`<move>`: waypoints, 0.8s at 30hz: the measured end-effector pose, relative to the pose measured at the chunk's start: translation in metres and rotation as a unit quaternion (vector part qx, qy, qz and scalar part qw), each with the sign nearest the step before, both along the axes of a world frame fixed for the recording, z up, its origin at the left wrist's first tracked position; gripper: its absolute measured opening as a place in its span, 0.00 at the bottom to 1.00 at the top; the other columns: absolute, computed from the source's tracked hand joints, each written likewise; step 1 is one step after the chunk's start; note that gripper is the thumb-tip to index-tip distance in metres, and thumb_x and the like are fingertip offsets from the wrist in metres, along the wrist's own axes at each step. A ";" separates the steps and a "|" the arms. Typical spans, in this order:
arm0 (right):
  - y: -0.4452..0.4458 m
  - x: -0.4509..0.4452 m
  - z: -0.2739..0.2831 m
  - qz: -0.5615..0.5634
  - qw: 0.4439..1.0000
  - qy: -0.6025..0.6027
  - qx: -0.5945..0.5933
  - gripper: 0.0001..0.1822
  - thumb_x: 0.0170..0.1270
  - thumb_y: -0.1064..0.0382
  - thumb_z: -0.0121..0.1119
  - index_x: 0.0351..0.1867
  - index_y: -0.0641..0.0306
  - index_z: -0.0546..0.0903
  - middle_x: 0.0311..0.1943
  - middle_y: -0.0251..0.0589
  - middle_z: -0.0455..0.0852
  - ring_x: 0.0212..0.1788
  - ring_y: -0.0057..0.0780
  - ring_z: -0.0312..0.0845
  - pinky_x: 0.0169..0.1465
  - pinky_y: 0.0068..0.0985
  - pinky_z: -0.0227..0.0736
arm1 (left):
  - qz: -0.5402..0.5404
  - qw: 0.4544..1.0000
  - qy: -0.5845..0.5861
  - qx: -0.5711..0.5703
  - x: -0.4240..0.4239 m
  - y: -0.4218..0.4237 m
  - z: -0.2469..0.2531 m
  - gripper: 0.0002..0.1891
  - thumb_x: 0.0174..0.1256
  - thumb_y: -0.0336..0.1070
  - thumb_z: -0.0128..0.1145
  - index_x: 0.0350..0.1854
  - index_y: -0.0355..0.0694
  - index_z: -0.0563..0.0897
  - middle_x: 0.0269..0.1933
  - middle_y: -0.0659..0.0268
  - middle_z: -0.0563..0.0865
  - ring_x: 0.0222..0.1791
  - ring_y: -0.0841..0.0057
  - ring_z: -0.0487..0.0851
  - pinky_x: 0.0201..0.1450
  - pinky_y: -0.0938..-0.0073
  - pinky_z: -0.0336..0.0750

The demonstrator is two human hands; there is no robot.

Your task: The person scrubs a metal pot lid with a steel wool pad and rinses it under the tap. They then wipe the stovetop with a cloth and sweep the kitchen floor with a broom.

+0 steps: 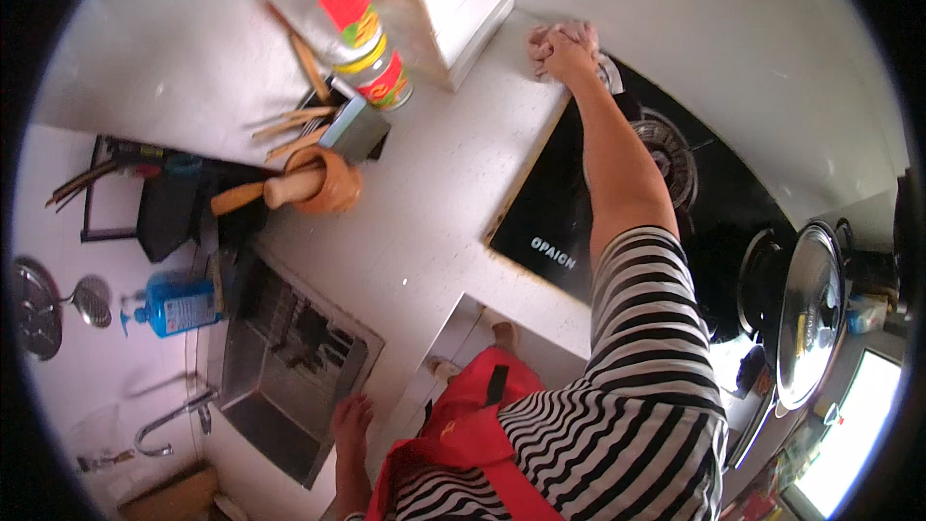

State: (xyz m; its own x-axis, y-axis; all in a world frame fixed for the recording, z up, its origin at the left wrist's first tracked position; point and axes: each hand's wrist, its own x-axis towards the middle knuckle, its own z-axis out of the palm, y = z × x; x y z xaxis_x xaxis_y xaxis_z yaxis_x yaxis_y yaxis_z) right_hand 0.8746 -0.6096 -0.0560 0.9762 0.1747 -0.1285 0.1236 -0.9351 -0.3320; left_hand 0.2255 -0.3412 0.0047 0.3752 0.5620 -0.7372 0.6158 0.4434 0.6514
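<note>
At the far end of the counter, my right hand [571, 56] presses on a crumpled pinkish cloth [540, 51], beside the back corner of a black glass gas cooktop [539, 210]. My bare right forearm stretches across the cooktop and partly hides a round metal burner [662, 155]. My left hand [352, 416] holds nothing and hangs by the front edge of the stainless-steel sink [271, 405], its fingers loosely bent. Between sink and cooktop runs the pale speckled countertop [434, 181].
A wooden mortar [340, 181] with a pestle [293, 188], a utensil holder [362, 130] and large clear labelled bottles [369, 51] line the left wall. A blue pump bottle [181, 306] stands behind the sink, near the faucet [173, 423]. A glass-lidded pan [806, 318] is at right.
</note>
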 end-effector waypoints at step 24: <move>-0.137 -0.497 0.004 0.026 0.988 -0.151 -0.020 0.17 0.48 0.67 0.53 0.44 0.54 0.75 0.49 0.37 0.76 0.55 0.43 0.66 0.56 0.37 0.61 | -0.094 0.978 -0.146 -0.112 -0.017 0.041 -0.051 0.11 0.63 0.34 0.47 0.47 0.39 0.72 0.46 0.64 0.77 0.47 0.72 0.76 0.48 0.72 0.70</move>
State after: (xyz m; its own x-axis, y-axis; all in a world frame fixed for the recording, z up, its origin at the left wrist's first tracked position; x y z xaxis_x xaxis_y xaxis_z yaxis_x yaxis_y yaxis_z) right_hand 0.3774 -0.7463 -0.0520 0.9608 0.2267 0.1594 0.2600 -0.9366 -0.2350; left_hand 0.2090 -0.2999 -0.0461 0.6693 0.3000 -0.6797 0.5016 0.4924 0.7113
